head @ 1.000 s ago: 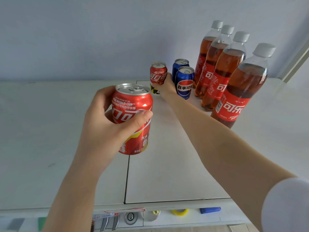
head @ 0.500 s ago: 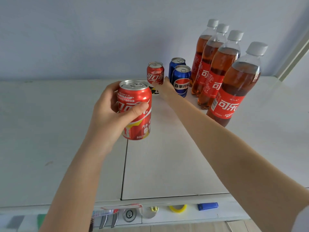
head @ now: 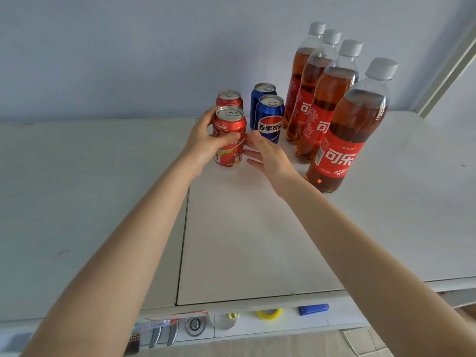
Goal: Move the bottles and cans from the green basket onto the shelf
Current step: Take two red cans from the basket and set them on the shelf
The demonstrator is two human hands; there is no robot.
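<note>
From the head camera, looking down, the person's two bare arms reach out over a white shelf [head: 103, 202]. The left hand [head: 203, 143] holds the front red can [head: 230, 130]. Its fingers curl round the far side and its thumb lies across the front, so the grip is tight on the can. The can stands up straight. Its bottom looks to be down on the shelf, but it is hard to be sure. Right behind it stands the back red can [head: 229, 99], close to the wall [head: 128, 60]. The right hand [head: 269, 157] is just beside the front red can, on its right side. Its fingers are spread and nearly straight, and it holds nothing. Its fingertips are very close to the can, but it is not clear if they touch it. Behind the right hand stands the front blue can [head: 271, 117], with the back blue can [head: 261, 91] just behind that one. To the right of the blue cans, four bottles [head: 350, 135] stand in a row that runs back to the wall. Each bottle has brown drink inside, a red label and a white cap. The nearest bottle stands just beside the right wrist. Below the front edge of the shelf lie a yellow ring [head: 269, 313] and a small blue thing [head: 313, 309].
</note>
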